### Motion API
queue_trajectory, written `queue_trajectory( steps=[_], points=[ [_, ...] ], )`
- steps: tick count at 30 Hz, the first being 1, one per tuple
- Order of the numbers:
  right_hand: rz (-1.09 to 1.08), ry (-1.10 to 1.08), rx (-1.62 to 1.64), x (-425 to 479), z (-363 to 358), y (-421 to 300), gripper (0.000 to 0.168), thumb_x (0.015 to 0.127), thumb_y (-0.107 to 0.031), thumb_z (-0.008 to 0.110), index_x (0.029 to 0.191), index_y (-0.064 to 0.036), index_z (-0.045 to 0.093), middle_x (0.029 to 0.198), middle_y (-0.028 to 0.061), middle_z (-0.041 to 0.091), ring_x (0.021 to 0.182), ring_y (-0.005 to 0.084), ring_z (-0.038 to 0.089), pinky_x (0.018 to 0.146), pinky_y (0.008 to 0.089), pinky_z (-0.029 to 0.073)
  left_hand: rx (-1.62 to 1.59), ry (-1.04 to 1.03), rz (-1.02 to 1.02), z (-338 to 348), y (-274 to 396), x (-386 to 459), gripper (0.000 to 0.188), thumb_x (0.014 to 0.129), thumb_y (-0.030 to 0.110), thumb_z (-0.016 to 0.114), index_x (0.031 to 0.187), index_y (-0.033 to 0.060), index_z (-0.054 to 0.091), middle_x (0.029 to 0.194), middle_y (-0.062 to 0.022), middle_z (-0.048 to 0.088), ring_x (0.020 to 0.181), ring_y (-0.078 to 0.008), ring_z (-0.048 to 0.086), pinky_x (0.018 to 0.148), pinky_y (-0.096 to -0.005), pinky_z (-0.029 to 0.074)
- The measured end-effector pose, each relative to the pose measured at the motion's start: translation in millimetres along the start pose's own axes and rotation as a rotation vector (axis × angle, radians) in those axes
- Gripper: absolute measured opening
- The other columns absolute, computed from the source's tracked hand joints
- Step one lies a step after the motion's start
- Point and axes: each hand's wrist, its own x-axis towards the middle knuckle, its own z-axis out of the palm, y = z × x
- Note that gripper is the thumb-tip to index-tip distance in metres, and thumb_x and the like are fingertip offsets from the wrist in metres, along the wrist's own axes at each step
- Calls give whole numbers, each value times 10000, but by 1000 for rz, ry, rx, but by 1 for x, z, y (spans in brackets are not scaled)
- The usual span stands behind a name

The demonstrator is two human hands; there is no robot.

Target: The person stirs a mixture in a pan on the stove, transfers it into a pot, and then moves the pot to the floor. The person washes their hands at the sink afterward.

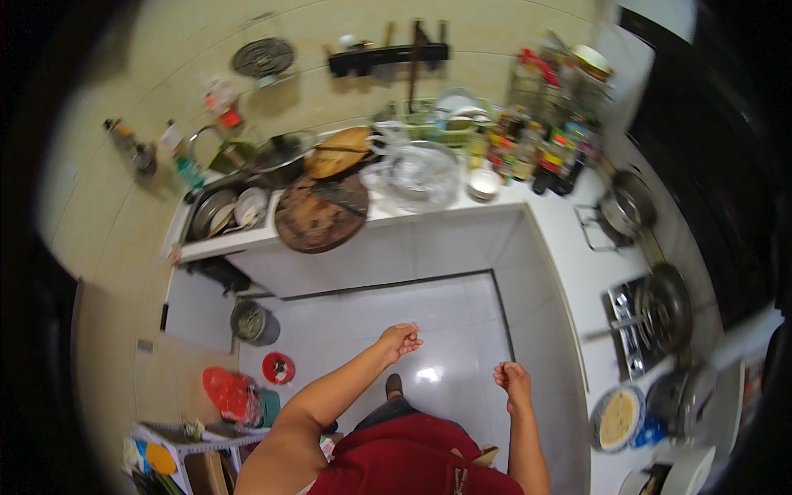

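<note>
Both hands hang in mid-air over the pale tiled floor, with nothing seen in either. My left hand (400, 341) is loosely half-curled, fingertips slightly apart, in front of the white lower cabinets (396, 253). My right hand (513, 380) is also half-curled and is nearest to the right-hand white counter (560, 247), apart from it. On that counter, a blue-rimmed plate (619, 417) of pale yellow food stands near a gas hob (628, 334) bearing a dark frying pan (665, 309). Across the floor, a round wooden chopping board (322, 213) with a cleaver overhangs the counter's front edge.
A sink (192, 232) holds bowls. Beyond are a plastic-covered bowl (421, 176), a white bowl (484, 184), several sauce bottles (532, 148) and a saucepan (628, 204). A grey bin (250, 322), red tub (278, 368) and red bag (229, 393) stand left.
</note>
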Motion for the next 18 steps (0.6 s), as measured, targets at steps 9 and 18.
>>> queue_trajectory(
  steps=[9, 18],
  points=[
    [10, -388, -218, 92, 253, -31, 191, 938, -197, 546, 964, -22, 619, 872, 79, 659, 744, 137, 620, 696, 260, 512, -417, 289, 215, -201, 89, -25, 454, 979, 464, 442, 690, 120, 508, 680, -37, 575, 721, -222, 622, 690, -359, 515],
    [-459, -676, -721, 121, 454, -41, 204, 882, -174, 623, 1011, -17, 622, 932, 115, 660, 795, 206, 633, 741, 317, 506, -585, 433, 472, -337, 157, -64, 377, 963, 428, 490, 1087, 78, 562, 951, -85, 642, 850, -235, 625, 756, -353, 502]
  ],
)
